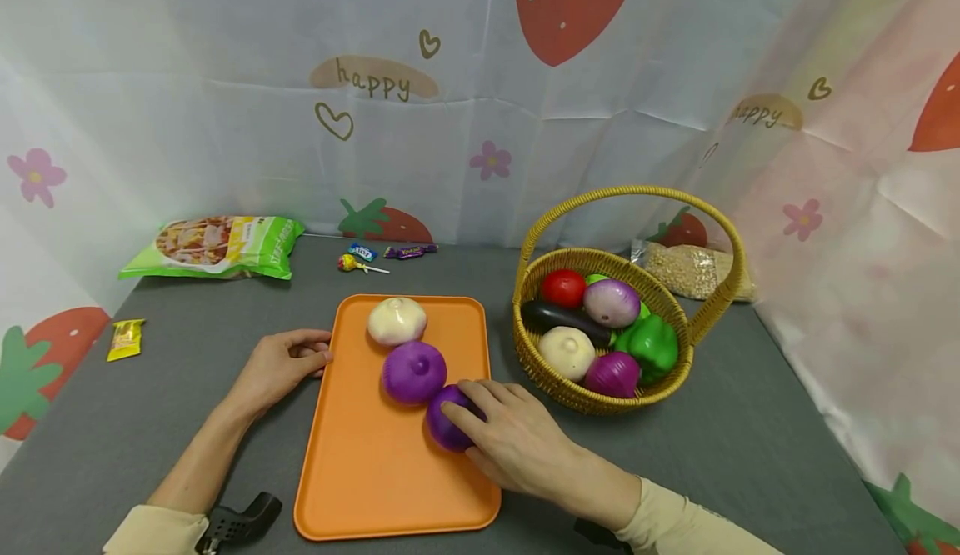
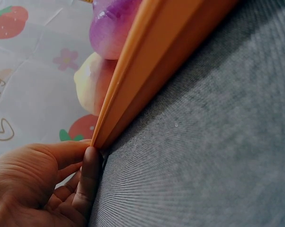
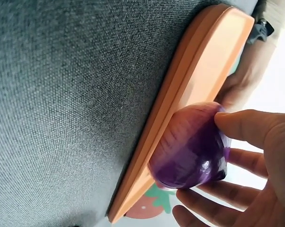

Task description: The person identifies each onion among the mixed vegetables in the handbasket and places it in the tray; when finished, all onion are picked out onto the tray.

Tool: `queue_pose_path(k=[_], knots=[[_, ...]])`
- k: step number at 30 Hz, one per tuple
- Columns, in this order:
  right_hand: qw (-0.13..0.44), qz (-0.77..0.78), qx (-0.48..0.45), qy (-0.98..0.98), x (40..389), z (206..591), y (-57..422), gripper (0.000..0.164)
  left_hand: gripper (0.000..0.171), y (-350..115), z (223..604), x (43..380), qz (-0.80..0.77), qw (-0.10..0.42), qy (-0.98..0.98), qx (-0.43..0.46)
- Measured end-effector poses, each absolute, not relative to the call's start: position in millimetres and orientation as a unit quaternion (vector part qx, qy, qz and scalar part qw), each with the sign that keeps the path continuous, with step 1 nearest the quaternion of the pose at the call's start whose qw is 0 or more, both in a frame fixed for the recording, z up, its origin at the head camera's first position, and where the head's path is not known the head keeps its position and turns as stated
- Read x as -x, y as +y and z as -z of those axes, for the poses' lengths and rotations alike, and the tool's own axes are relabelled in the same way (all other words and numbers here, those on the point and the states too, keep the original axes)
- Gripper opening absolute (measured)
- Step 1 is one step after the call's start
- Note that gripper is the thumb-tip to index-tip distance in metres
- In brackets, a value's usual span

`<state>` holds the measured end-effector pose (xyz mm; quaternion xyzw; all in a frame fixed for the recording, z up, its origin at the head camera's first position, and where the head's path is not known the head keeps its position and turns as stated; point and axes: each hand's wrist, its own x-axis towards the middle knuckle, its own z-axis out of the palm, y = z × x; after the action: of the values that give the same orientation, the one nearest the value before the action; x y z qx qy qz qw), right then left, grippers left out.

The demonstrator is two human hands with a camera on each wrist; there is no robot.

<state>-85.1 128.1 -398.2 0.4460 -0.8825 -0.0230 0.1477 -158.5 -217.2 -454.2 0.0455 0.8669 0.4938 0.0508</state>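
Three sides of printed fabric backdrop (image 1: 247, 155) (strawberries, flowers, hearts, "happy") close in a grey table (image 1: 780, 422) in the head view. Clock from tray centre: green snack bag (image 1: 213, 247) at 10; small yellow packet (image 1: 126, 339) between 9 and 10; lollipop (image 1: 348, 262), blue sweet (image 1: 362, 252) and purple sweet (image 1: 410, 251) at 12, near the backdrop.

Orange tray (image 1: 360, 488): white onion (image 1: 397, 321) at 12, purple onion (image 1: 415, 372) just above centre, dark purple onion (image 1: 446, 423) at 3 under the right hand (image 1: 517, 438). Left hand (image 1: 283, 365) on the tray edge, 10 o'clock.

Wicker basket (image 1: 585, 397) at 2, handle up. Clock inside it: tomato (image 1: 563, 288) between 10 and 11, mauve-and-white onion (image 1: 612, 302) past 12, green pepper (image 1: 651, 348) between 3 and 4, magenta onion (image 1: 613, 374) at 6, cream onion (image 1: 567, 352) at 8, eggplant (image 1: 551, 317) between 9 and 10. Clear bag of grain (image 1: 682, 270) behind basket, at its 2.

Left wrist view: grey cloth from 2 to 5; onions over the rim at 11; left hand at 8, thumb and finger pinching the tray rim.

Right wrist view: tray slants 1 to 7; right hand at 4, digits curled round the dark purple onion. Cannot tell whether it touches the tray.
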Motion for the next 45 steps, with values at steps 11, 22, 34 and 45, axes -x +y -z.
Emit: queue_pose_path(k=[11, 22, 34, 45], knots=[[0.154, 0.012, -0.437, -0.886, 86, 392, 131, 0.050, 0.040, -217, 454, 159, -0.494, 0.052, 0.867, -0.048], [0.219, -0.007, -0.420, -0.881, 112, 349, 151, 0.045, 0.040, -217, 454, 159, -0.494, 0.050, 0.867, -0.047], [0.258, 0.000, -0.330, -0.908, 178, 307, 198, 0.026, 0.040, -218, 455, 159, -0.495, 0.051, 0.866, -0.046], [-0.016, 0.030, -0.147, -0.989, 224, 302, 239, 0.059, 0.040, -218, 456, 159, -0.499, 0.051, 0.864, -0.043]])
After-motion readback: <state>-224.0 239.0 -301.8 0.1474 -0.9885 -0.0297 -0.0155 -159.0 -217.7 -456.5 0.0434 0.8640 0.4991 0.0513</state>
